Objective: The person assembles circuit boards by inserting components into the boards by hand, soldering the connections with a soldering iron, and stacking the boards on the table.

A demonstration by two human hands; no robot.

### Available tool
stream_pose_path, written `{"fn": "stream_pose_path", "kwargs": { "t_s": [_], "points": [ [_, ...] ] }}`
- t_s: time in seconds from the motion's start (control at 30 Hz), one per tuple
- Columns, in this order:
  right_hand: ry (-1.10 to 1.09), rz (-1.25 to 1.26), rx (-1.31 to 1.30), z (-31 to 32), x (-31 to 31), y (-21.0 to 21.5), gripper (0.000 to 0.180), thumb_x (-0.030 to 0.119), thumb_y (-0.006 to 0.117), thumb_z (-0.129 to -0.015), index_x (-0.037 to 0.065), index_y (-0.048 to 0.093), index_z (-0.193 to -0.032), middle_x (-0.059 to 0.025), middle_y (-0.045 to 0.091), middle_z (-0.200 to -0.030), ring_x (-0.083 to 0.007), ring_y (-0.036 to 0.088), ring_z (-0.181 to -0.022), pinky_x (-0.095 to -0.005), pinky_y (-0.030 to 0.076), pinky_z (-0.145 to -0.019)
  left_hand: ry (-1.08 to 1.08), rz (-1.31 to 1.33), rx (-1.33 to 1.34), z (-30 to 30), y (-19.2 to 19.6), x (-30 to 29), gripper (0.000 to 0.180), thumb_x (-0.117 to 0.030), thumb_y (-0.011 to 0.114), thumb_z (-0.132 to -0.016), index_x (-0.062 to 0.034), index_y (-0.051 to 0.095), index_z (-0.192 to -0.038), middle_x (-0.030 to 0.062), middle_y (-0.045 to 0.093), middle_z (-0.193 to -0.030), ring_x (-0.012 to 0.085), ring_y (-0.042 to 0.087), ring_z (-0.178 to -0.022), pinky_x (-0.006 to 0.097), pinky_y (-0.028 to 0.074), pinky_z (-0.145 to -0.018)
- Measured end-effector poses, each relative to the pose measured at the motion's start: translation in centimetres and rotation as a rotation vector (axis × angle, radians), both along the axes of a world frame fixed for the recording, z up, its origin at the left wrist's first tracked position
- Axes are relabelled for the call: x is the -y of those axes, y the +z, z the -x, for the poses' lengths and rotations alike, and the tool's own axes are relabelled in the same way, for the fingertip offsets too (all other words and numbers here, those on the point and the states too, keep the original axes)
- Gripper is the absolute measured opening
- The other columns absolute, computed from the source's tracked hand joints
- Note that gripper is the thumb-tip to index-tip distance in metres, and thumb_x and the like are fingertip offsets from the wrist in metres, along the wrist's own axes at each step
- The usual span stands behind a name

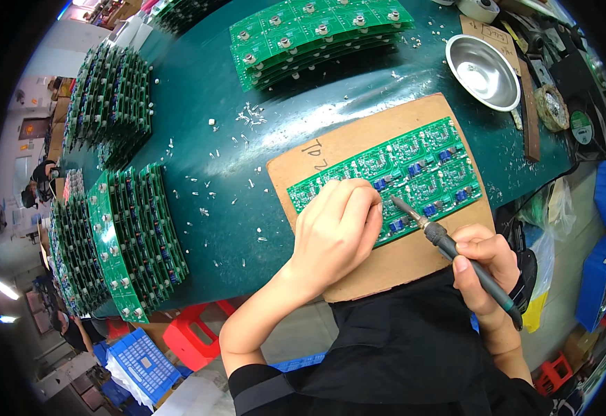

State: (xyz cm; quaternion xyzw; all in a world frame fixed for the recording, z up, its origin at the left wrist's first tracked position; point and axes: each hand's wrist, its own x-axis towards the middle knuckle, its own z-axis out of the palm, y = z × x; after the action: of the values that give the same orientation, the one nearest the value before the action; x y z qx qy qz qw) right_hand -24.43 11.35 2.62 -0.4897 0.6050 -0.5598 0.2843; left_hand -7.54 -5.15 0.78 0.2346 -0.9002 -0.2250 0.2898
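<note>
A green circuit board panel (427, 184) with repeated sections and small blue parts lies on a brown cardboard sheet (379, 277) in front of me. My right hand (486, 267) grips a soldering iron (448, 244) by its dark handle, pen-fashion. The iron's metal tip slants up to the left and points at the middle of the panel; whether it touches cannot be told. My left hand (336, 232) rests over the panel's near left part, fingers curled together in a pinch. Whatever those fingers hold is hidden behind the hand.
Stacked green boards (317, 38) stand at the far side of the green table (220, 180). More upright board rows (129, 243) line the left. Clipped leads and white bits are scattered between. A metal bowl (483, 73) sits far right, near a wooden strip (529, 114) and a fan (583, 125).
</note>
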Motion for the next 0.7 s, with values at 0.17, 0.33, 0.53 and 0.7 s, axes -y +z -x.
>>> {"fn": "stream_pose_path", "kwargs": {
  "t_s": [0.17,0.33,0.53,0.7],
  "points": [
    [0.113,0.149,-0.262,0.6,1.5,0.4,0.019,-0.005,0.066,-0.075,-0.002,0.060,-0.092,-0.0091,0.057,-0.061,-0.0277,0.063,-0.067,-0.0349,0.050,-0.062,0.032,0.113,0.025,0.6,-0.6,-0.3,0.019,0.002,0.072,-0.072,-0.0051,0.060,-0.085,0.0063,0.062,-0.084,0.0239,0.059,-0.071,0.034,0.049,-0.062],
    [0.056,0.190,-0.191,0.9,1.2,0.2,0.018,-0.006,0.066,-0.074,-0.002,0.060,-0.091,-0.0091,0.056,-0.060,-0.0252,0.062,-0.064,-0.0336,0.048,-0.059,0.043,0.156,0.006,0.9,-0.3,-0.4,0.018,0.001,0.072,-0.071,-0.0056,0.060,-0.082,0.0055,0.062,-0.083,0.0221,0.057,-0.067,0.032,0.047,-0.058],
    [0.041,0.126,-0.127,1.0,1.2,-0.1,0.014,-0.004,0.065,-0.077,-0.002,0.058,-0.089,-0.0152,0.062,-0.074,-0.0218,0.061,-0.064,-0.0306,0.048,-0.057,0.054,0.292,0.075,1.4,-0.2,-0.7,0.018,0.001,0.072,-0.070,-0.0059,0.060,-0.082,0.0054,0.060,-0.081,0.0213,0.055,-0.065,0.031,0.046,-0.057],
    [-0.033,0.120,-0.051,2.2,0.0,0.3,0.014,-0.003,0.064,-0.079,-0.002,0.056,-0.091,-0.0169,0.063,-0.079,-0.0184,0.059,-0.066,-0.0284,0.047,-0.059,0.003,0.103,0.094,1.0,1.0,0.0,0.013,0.001,0.071,-0.076,-0.0040,0.063,-0.085,0.0077,0.061,-0.082,0.0248,0.058,-0.068,0.033,0.048,-0.060]
  ]
}}
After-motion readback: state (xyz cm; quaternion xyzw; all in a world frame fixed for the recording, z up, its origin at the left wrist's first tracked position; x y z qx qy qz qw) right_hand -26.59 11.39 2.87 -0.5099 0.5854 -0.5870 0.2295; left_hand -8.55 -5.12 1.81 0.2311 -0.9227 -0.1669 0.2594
